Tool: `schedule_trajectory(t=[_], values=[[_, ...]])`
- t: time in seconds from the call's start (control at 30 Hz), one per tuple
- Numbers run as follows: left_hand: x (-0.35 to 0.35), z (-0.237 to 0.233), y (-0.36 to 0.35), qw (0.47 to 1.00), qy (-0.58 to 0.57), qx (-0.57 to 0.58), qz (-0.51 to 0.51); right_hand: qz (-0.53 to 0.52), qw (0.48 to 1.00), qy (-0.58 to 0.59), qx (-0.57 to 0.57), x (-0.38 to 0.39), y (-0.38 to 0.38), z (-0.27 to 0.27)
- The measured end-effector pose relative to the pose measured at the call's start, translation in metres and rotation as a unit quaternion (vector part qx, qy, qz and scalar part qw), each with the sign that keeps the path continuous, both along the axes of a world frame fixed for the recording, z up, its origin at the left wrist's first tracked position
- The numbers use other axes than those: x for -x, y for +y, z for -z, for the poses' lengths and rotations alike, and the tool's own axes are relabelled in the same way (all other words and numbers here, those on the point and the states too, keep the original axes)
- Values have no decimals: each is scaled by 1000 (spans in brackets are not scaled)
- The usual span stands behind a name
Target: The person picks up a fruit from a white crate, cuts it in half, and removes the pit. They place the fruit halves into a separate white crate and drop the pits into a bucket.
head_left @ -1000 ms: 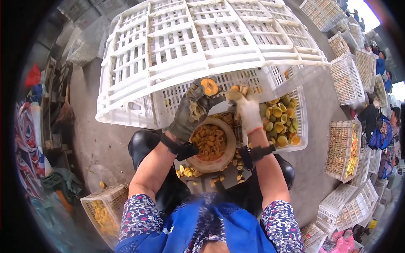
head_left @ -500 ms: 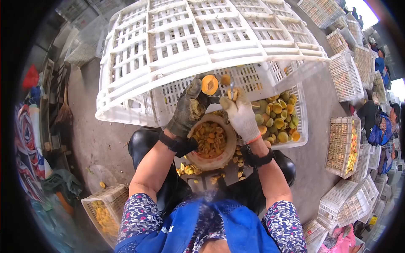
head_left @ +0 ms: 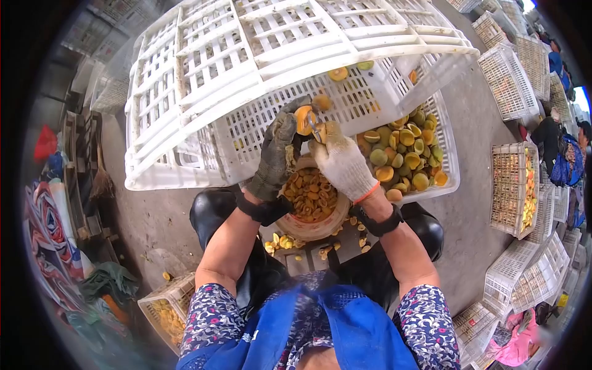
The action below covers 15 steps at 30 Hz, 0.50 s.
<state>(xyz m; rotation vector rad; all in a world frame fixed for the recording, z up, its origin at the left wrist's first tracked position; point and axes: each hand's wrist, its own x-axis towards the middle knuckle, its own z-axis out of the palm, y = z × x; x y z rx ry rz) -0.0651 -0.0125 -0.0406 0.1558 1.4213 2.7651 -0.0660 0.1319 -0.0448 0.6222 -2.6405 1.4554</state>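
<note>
My left hand (head_left: 274, 151), in a dark, dirty glove, is closed around a halved orange peach (head_left: 303, 121), cut side up. In a white glove, my right hand (head_left: 343, 159) grips a small metal pitting tool (head_left: 315, 131); its tip meets the cut face. Below both hands, between my knees, stands a round bucket (head_left: 306, 232) filled with orange-brown pieces that look like pits. Just past my left fingertips, another peach half (head_left: 321, 102) lies on a white slotted crate panel (head_left: 256, 129).
A large white crate (head_left: 265, 43) lies tipped over in front. To its right, a white crate (head_left: 454, 166) holds many green-yellow peach halves. Fruit scraps (head_left: 285, 242) litter the floor below the bucket. Filled crates (head_left: 512, 191) line the right, with people beyond. Another crate (head_left: 160, 308) stands lower left.
The tool in my right hand has moved left onto the peach half, which is now tilted. My view has shifted slightly, uncovering more fruit on the crate panel.
</note>
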Motion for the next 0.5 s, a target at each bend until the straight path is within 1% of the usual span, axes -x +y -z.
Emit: schedule_trajectory(t=[0.07, 0.1, 0.13, 0.17, 0.23, 0.27, 0.3, 0.33, 0.37, 0.43, 0.5], values=[[1, 7, 0, 1000, 3, 0, 0, -10, 1000, 12, 9, 0, -2, 2], [2, 13, 0, 999, 12, 37, -13, -10, 1000, 12, 8, -1, -3, 0], [2, 18, 0, 997, 21, 74, -27, 1, 998, -51, 32, -3, -5, -3], [1, 21, 0, 997, 19, 73, -29, 12, 992, -114, 55, -5, -6, -6], [-1, 25, 2, 992, 21, 113, -51, -2, 990, -135, 51, -7, -5, -5], [-1, 25, 5, 992, 20, 114, -50, -15, 987, -154, 47, -7, -5, -5], [-3, 24, 10, 992, 13, 100, -75, -14, 986, -156, 48, -9, -7, -6], [-4, 23, 13, 991, 6, 86, -100, -12, 981, -186, 51, -11, -10, -8], [-5, 26, 14, 991, 5, 86, -100, -11, 975, -215, 54, -12, -11, -9], [-6, 32, 14, 992, -35, 51, -112, -23, 978, -198, 59, -13, -9, -2], [-7, 32, 17, 991, -38, 67, -112, -35, 981, -179, 66, -13, -8, 4]])
